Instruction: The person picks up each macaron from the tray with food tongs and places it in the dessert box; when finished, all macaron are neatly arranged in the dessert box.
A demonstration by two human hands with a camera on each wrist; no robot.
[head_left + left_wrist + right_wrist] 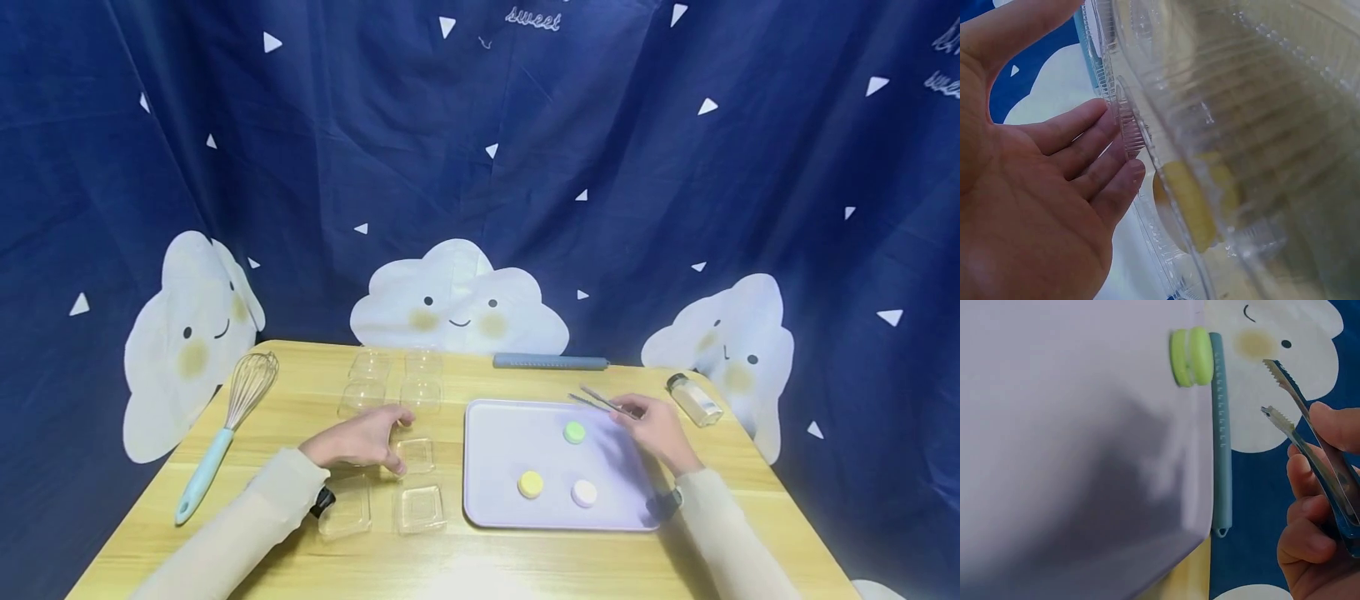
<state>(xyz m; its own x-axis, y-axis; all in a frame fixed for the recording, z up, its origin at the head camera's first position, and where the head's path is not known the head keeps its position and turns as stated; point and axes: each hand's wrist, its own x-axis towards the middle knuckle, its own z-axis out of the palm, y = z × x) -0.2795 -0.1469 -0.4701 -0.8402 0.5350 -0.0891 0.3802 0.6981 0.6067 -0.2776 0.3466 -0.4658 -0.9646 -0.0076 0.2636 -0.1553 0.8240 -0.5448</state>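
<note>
My left hand (367, 437) is over the clear plastic boxes, with thumb and fingers spread apart. In the left wrist view its fingertips are right at the edge of a clear box (1241, 119), and a yellow round piece (1194, 203) shows through the plastic. My right hand (656, 425) holds metal tongs (1313, 440) above the far right part of a lilac tray (495, 450). The tong tips stand apart with nothing between them. On the tray lie a green macaron (574, 432), a yellow macaron (530, 484) and a whitish macaron (584, 493).
Open clear boxes (420, 510) stand in rows left of the tray. A whisk (225, 442) with a pale blue handle lies at the left edge. Behind the tray is a blue-grey rod (551, 362); a dark-capped glass jar (696, 402) lies at the right.
</note>
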